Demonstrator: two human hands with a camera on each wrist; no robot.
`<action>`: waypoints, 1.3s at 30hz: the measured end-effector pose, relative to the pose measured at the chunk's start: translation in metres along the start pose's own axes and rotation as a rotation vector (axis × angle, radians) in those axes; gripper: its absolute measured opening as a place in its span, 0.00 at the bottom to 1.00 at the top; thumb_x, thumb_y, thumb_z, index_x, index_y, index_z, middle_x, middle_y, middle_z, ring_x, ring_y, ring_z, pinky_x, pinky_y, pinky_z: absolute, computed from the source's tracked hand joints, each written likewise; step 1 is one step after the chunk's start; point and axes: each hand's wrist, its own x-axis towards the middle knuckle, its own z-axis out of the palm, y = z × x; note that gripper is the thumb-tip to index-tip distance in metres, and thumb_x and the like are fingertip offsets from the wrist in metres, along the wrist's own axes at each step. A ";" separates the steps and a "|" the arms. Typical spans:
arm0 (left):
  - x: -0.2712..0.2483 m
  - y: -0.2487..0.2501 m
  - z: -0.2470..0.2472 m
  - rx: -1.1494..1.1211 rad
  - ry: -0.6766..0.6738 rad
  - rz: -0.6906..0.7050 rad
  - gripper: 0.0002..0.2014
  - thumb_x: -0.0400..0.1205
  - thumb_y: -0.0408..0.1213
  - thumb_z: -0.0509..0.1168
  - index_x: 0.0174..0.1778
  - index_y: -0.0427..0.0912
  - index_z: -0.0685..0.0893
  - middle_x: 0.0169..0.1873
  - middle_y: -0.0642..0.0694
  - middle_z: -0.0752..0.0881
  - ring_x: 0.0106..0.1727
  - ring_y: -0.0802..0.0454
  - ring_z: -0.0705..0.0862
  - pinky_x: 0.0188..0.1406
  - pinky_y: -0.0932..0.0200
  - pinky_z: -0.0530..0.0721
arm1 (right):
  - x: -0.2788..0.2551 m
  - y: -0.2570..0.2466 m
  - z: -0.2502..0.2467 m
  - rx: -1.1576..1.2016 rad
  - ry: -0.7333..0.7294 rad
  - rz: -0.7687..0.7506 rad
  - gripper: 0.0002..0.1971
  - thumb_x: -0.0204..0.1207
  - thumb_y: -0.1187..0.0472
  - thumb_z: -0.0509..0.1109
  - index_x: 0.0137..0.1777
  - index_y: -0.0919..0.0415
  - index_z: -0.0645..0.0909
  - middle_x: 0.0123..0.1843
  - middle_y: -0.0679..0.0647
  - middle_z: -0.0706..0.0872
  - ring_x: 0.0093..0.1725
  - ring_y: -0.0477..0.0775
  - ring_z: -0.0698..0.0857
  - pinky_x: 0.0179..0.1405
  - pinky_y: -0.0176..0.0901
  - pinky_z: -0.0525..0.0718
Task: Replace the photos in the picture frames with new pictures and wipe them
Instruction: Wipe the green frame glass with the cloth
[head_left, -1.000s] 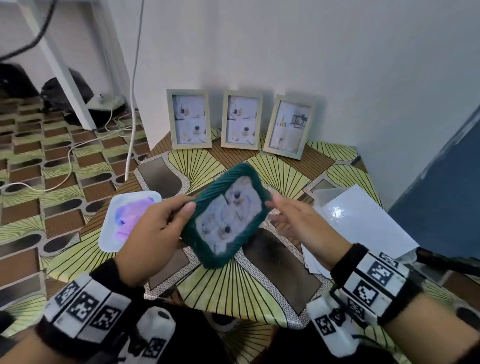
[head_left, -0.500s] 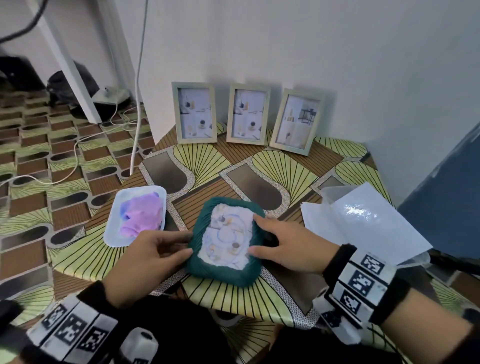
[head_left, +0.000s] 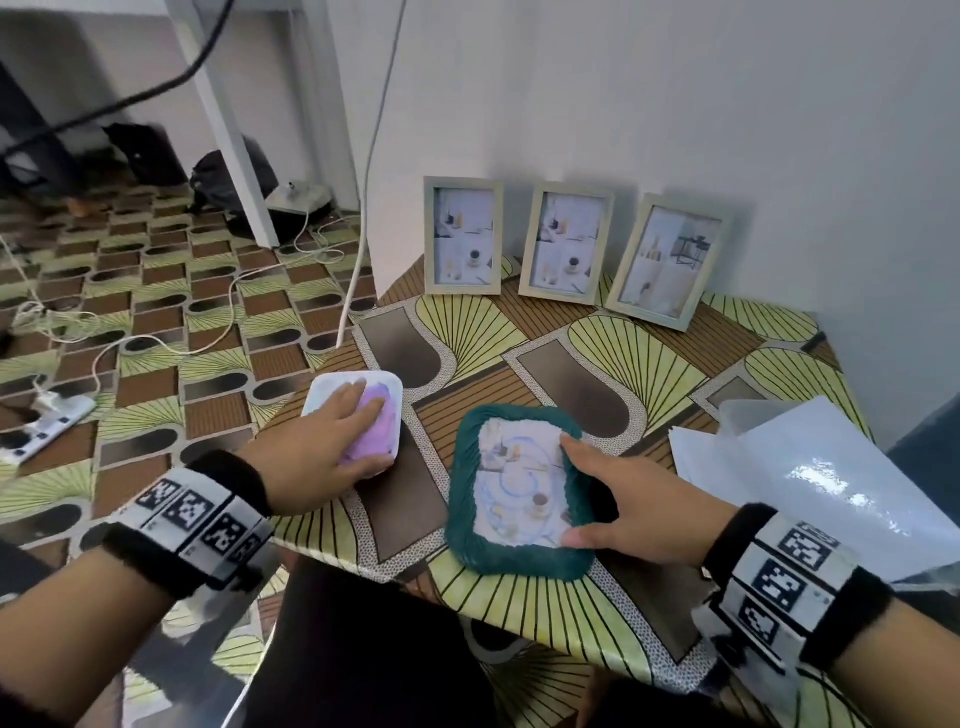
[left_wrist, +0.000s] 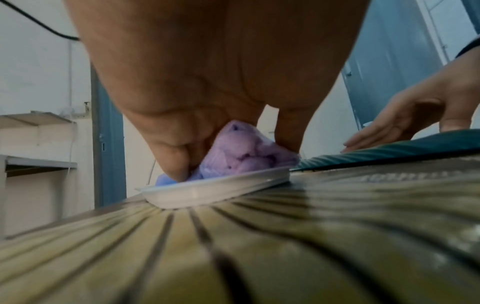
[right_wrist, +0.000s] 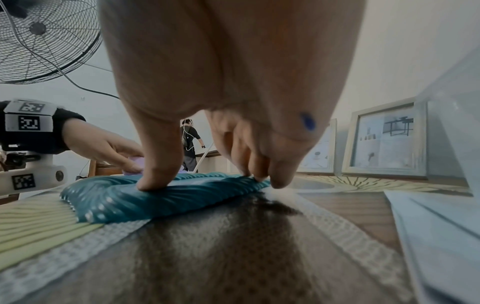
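Reaching with the left hand (head_left: 317, 452) onto the purple cloth (head_left: 371, 434) in the white tray (head_left: 322, 392) at 9 o'clock on the table (head_left: 519, 613), thumb and fingers closing around the cloth and pinching it. Pressing the teal frame (head_left: 467, 551) flat at the table's centre, photo (head_left: 519, 483) facing up, with the right hand (head_left: 639, 504): thumb on the near edge, fingertips on the far right edge, fingers curving down onto it, not wrapping it. Leaning against the wall at 12 o'clock, three pale frames (head_left: 565, 241). Lying at 3 o'clock, glossy white sheets (head_left: 810, 478).
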 end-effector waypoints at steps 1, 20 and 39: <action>0.003 -0.002 0.002 -0.026 -0.022 0.003 0.38 0.84 0.62 0.52 0.86 0.52 0.46 0.86 0.48 0.42 0.86 0.54 0.46 0.84 0.54 0.54 | 0.001 0.001 0.000 -0.005 -0.001 0.001 0.54 0.71 0.41 0.77 0.87 0.50 0.45 0.86 0.45 0.59 0.82 0.45 0.63 0.74 0.30 0.58; -0.001 0.028 -0.023 -0.451 0.481 0.226 0.17 0.87 0.42 0.60 0.72 0.54 0.77 0.58 0.54 0.87 0.55 0.58 0.83 0.56 0.61 0.80 | 0.000 -0.001 0.001 -0.034 0.027 -0.008 0.54 0.70 0.41 0.77 0.87 0.50 0.45 0.86 0.45 0.60 0.82 0.45 0.62 0.75 0.31 0.58; 0.002 0.133 0.012 -0.123 -0.140 0.511 0.37 0.84 0.65 0.47 0.86 0.55 0.43 0.84 0.60 0.45 0.81 0.70 0.43 0.77 0.73 0.43 | -0.044 -0.005 0.002 0.115 0.536 0.020 0.19 0.78 0.53 0.70 0.68 0.55 0.84 0.60 0.49 0.90 0.56 0.46 0.84 0.56 0.33 0.77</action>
